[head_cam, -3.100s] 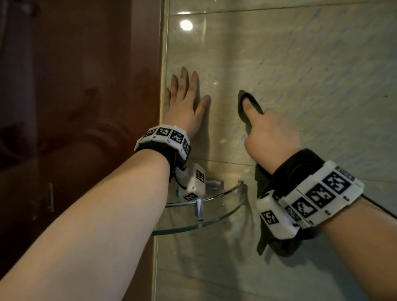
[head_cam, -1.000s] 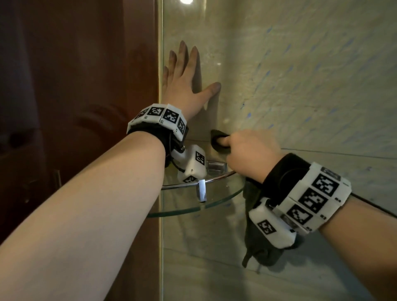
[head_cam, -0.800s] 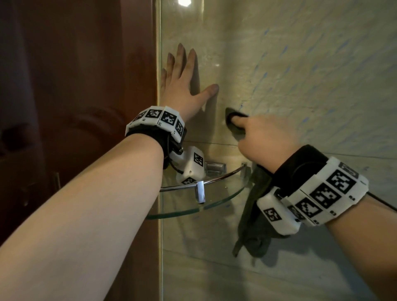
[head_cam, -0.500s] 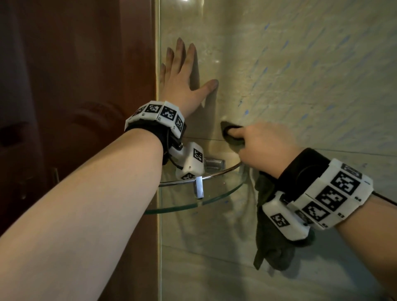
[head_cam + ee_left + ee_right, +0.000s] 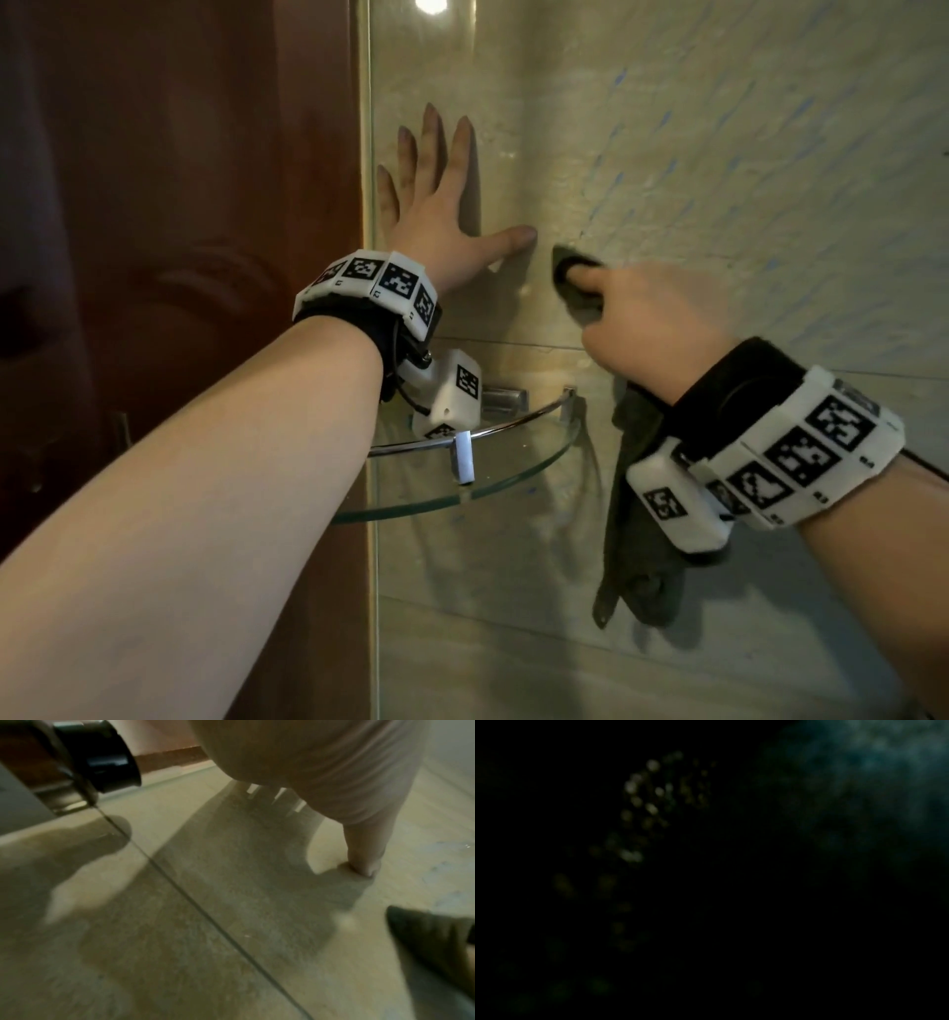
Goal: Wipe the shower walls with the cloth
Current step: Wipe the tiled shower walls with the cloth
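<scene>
The beige tiled shower wall (image 5: 719, 154) fills the head view. My left hand (image 5: 436, 205) lies flat on it beside the glass panel edge, fingers straight and pointing up, thumb out to the right. My right hand (image 5: 642, 318) grips a dark green cloth (image 5: 575, 277) and presses it against the wall just right of the left thumb. The rest of the cloth hangs down below the right wrist (image 5: 642, 555). In the left wrist view the left thumb (image 5: 365, 850) rests on the wall and a corner of the cloth (image 5: 432, 933) shows at the right. The right wrist view is dark.
A curved glass corner shelf (image 5: 513, 462) with a chrome rail juts out just below both hands. A vertical glass panel edge (image 5: 367, 360) runs left of the wall, with a dark wooden door (image 5: 179, 257) behind it. A grout line (image 5: 205, 914) crosses the tiles.
My right hand with the cloth has moved up along the wall from just above the shelf to beside the left thumb. The left hand stays flat in place.
</scene>
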The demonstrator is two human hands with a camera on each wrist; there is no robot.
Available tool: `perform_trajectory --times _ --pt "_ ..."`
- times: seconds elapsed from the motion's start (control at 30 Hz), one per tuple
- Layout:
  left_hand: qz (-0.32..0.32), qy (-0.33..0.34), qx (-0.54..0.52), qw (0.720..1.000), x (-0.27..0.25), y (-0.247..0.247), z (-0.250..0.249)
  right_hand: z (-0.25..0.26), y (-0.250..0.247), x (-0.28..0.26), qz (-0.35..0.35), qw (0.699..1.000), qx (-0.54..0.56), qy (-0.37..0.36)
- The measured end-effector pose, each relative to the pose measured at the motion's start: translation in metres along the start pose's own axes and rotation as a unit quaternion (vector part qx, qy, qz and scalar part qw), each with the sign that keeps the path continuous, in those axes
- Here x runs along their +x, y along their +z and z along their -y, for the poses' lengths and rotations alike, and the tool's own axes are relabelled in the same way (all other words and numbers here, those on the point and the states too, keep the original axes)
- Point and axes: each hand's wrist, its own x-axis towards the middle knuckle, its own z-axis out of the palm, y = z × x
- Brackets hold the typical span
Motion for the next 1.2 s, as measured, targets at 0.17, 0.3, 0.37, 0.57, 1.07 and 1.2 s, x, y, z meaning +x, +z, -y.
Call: perform_trajectory --times 0.17,0.3,0.37,0.57,1.07,1.2 --pt "-0.001 0.001 0.004 1.0 0.001 0.001 0.0 0.007 0.003 -0.004 0.02 1.0 0.007 -0.005" --pt "-0.005 0.001 0.005 1.0 0.0 0.001 0.0 0.009 0.015 -0.016 0.068 0.996 -0.017 -0.049" --pt "-0.003 0.0 0.005 1.0 0.0 0.002 0.0 0.002 0.012 -0.013 0.048 0.998 0.004 -0.031" --pt "-0.002 0.003 0.006 1.0 0.001 0.001 0.001 -0.007 0.013 -0.01 0.001 0.987 0.159 -0.009" --pt "0.001 0.006 -0.006 1.0 -0.001 0.0 0.001 -0.015 -0.01 -0.022 -0.019 0.999 -0.03 -0.02" --pt "0.003 0.006 -0.005 1.0 -0.001 -0.001 0.001 -0.009 -0.012 -0.014 0.011 0.995 -0.098 -0.007"
